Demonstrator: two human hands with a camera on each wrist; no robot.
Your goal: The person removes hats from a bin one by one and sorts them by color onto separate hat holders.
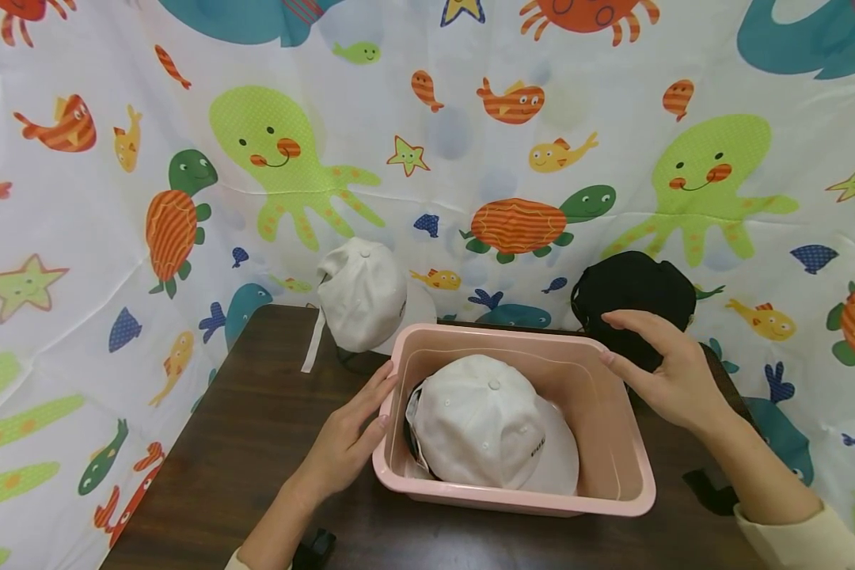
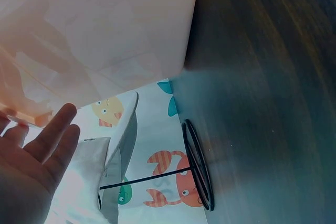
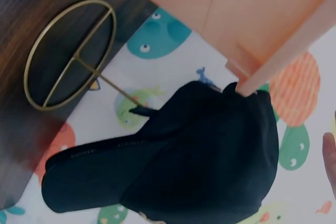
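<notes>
A white cap [image 1: 480, 423] lies inside a pink plastic bin [image 1: 616, 443], its brim toward the right. My left hand [image 1: 342, 443] is at the bin's left rim with fingers extended; the left wrist view shows that hand [image 2: 39, 156] beside the bin wall [image 2: 121, 30]. My right hand [image 1: 666, 376] is raised at the bin's right back corner, thumb and fingers spread apart with nothing between them. Behind that hand a black cap [image 1: 630, 289] hangs on a stand; in the right wrist view the black cap [image 3: 210, 150] shows whole beside the bin corner.
A second white cap [image 1: 363, 293] sits on a black wire stand [image 2: 198, 166] behind the bin's left corner. The black cap's stand has a round gold wire base [image 3: 76, 56]. Under everything is a dark wooden table [image 1: 256, 427], backed by a sea-animal curtain [image 1: 370, 95].
</notes>
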